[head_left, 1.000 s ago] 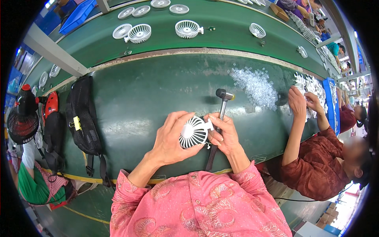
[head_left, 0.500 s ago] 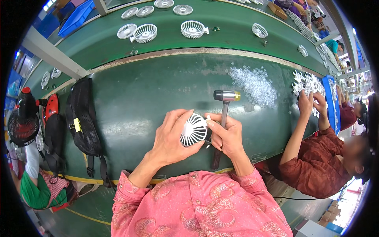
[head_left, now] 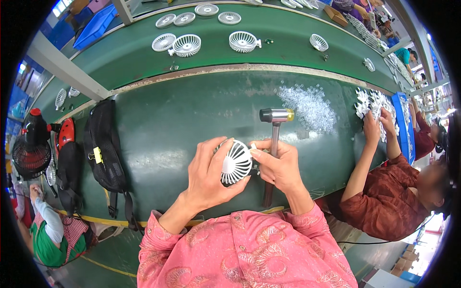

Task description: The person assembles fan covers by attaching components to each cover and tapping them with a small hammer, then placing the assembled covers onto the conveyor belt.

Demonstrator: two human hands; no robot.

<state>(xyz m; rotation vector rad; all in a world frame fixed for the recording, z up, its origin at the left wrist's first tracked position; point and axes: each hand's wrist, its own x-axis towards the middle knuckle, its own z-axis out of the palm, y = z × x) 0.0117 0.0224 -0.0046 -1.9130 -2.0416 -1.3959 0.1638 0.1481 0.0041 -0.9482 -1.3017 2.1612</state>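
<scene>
My left hand [head_left: 206,173] is wrapped around a white round fan housing with a ribbed, domed grille [head_left: 237,162]. Against the housing's right side, my right hand [head_left: 281,165] pinches a small white plastic piece [head_left: 253,147] between thumb and fingers. Dark parts show under the housing by the right fingers, too small to name. A mallet [head_left: 276,115] with one black face and one yellow face lies beyond my right hand, and its handle passes beneath that hand. Further off to the right lies a heap of small clear plastic pieces [head_left: 314,108].
A black bag [head_left: 104,149] with a yellow clip lies left on the green table [head_left: 158,144], beside a black fan [head_left: 32,149]. White fan housings [head_left: 243,42] sit on the green belt [head_left: 283,53] beyond. At right, a co-worker's hands [head_left: 377,127] handle white parts near a blue tray [head_left: 404,127].
The view has shifted slightly. Both my hands keep their grip, and the housing is turned a little. At far left, a person's hand has come into sight near the table edge.
</scene>
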